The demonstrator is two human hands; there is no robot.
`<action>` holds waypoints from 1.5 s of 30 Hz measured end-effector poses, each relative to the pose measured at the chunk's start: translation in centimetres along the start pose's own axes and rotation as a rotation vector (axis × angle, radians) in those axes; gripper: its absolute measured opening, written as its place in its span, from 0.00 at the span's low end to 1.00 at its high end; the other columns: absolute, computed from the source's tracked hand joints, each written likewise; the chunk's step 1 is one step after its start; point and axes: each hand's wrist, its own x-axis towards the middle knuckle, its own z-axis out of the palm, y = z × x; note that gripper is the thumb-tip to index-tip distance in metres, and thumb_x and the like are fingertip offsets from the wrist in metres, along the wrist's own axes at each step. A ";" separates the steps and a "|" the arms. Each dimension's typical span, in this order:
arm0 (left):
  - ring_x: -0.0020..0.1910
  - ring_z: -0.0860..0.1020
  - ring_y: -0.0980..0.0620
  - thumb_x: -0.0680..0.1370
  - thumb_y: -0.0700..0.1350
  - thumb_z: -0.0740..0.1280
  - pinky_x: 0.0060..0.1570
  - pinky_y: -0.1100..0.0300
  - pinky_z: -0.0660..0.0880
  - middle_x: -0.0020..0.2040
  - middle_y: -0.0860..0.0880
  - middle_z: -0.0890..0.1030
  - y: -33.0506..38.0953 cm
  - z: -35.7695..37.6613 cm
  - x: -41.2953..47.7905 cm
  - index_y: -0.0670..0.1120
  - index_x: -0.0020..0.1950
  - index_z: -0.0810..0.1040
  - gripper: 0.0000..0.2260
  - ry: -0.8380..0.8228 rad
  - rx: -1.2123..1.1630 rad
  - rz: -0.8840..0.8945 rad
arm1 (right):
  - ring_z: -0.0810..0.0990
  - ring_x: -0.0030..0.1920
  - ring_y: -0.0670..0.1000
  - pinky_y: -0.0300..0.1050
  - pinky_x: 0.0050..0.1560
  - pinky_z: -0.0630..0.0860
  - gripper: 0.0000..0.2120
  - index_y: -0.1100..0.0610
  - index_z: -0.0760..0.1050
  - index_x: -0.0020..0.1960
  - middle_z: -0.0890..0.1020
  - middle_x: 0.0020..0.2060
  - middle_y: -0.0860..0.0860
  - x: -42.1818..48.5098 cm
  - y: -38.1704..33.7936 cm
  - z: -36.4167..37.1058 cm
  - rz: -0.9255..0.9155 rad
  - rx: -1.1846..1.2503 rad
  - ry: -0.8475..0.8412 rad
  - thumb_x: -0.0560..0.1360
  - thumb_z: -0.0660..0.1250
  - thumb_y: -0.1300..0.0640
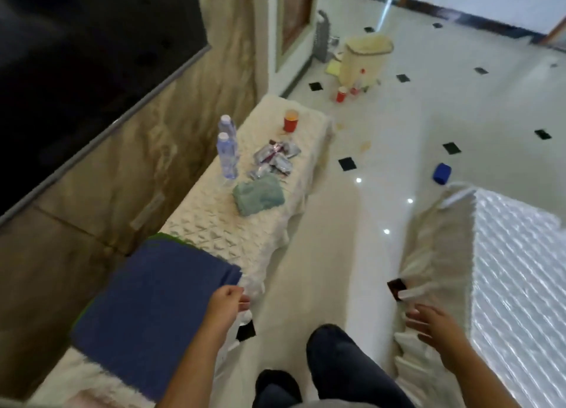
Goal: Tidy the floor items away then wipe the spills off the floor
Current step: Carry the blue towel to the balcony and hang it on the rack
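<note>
My left hand (228,302) hangs beside a folded blue cloth (156,312) on the white-covered bench (214,236), fingers loosely curled and holding nothing. My right hand (428,320) is open with fingers spread, near the bed's white skirt (428,263). On the bench lie a teal cloth (258,195), silver snack packets (275,158), two water bottles (228,150) and a red cup (291,120). On the floor farther off are a blue item (442,172), red cups (341,94) and yellowish spills (364,145).
A cream bin (364,58) stands on the floor at the back near a yellow cloth (333,68) and a grey appliance (323,37). A dark television (76,71) hangs on the left wall. The bed (517,270) is on the right. My legs (333,364) are below.
</note>
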 end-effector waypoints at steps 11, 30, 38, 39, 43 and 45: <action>0.36 0.78 0.54 0.79 0.42 0.58 0.31 0.62 0.63 0.42 0.47 0.80 12.3 22.8 4.7 0.42 0.52 0.74 0.07 -0.364 0.392 0.009 | 0.77 0.20 0.48 0.38 0.29 0.68 0.08 0.60 0.73 0.41 0.81 0.29 0.55 7.7 4.1 -10.3 0.311 0.484 0.292 0.77 0.58 0.64; 0.38 0.76 0.52 0.80 0.40 0.55 0.36 0.60 0.65 0.40 0.47 0.78 40.8 50.0 23.3 0.41 0.54 0.71 0.07 -0.360 0.455 -0.029 | 0.70 0.16 0.45 0.30 0.19 0.62 0.10 0.60 0.71 0.37 0.73 0.26 0.54 38.5 -23.3 -20.1 0.340 0.719 0.228 0.77 0.60 0.61; 0.42 0.78 0.47 0.80 0.40 0.56 0.44 0.56 0.67 0.45 0.43 0.79 57.7 61.8 34.3 0.42 0.56 0.71 0.08 -0.314 0.513 -0.025 | 0.76 0.33 0.51 0.42 0.33 0.68 0.09 0.62 0.74 0.54 0.79 0.36 0.54 51.3 -38.3 -22.4 0.265 0.503 0.180 0.78 0.57 0.62; 0.40 0.77 0.49 0.79 0.40 0.57 0.42 0.57 0.66 0.42 0.44 0.79 59.3 63.8 35.3 0.42 0.55 0.71 0.07 -0.304 0.524 -0.024 | 0.77 0.34 0.50 0.41 0.34 0.69 0.10 0.61 0.74 0.55 0.79 0.37 0.54 53.1 -40.0 -22.9 0.232 0.462 0.164 0.78 0.57 0.63; 0.36 0.77 0.53 0.79 0.40 0.58 0.36 0.59 0.64 0.38 0.47 0.78 64.0 73.1 38.7 0.42 0.52 0.72 0.05 -0.328 0.599 -0.016 | 0.78 0.34 0.50 0.42 0.36 0.69 0.10 0.60 0.74 0.56 0.80 0.38 0.54 61.8 -44.4 -25.1 0.217 0.484 0.114 0.77 0.57 0.63; 0.36 0.77 0.53 0.79 0.40 0.58 0.36 0.59 0.66 0.39 0.47 0.78 65.7 78.1 40.8 0.42 0.53 0.71 0.06 -0.359 0.660 0.020 | 0.77 0.34 0.51 0.41 0.35 0.68 0.11 0.62 0.73 0.57 0.80 0.39 0.55 66.8 -45.2 -26.4 0.271 0.500 0.114 0.78 0.57 0.63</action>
